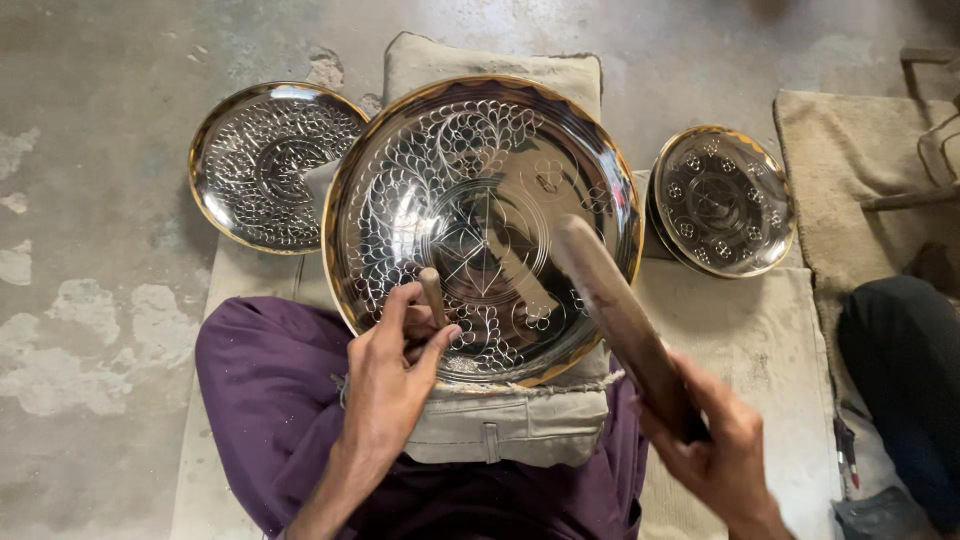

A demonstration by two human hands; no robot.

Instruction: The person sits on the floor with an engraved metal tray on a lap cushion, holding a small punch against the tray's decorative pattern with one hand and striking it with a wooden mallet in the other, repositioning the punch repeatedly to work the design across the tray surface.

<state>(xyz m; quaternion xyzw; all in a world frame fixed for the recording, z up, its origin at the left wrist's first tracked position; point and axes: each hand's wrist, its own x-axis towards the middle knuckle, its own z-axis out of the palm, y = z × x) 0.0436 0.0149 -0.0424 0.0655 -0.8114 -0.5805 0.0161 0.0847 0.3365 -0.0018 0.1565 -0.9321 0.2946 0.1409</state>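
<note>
Pinched between the thumb and fingers of the left hand (388, 385) is a short punch (432, 296), held nearly upright with its tip down on the large engraved metal plate (480, 225), near that plate's lower left rim. The large plate leans on a folded beige cushion (500, 425) that rests on the person's purple-clad lap (265, 385), and its face carries scale-like rows and a star figure at the centre. At the far left, a smaller engraved plate (268, 165) lies on the concrete floor (90, 200), its right rim tucked behind the large one. To the right of the punch, the right hand (715, 450) is closed tight around the lower end of a long wooden mallet (620, 320), whose blurred head hangs over the plate's right half. Further right, a third, smaller plate (722, 200) sits at the upper edge of a pale mat (760, 340). At the right edge, a dark-clothed leg (900, 370) of another person shows.
</note>
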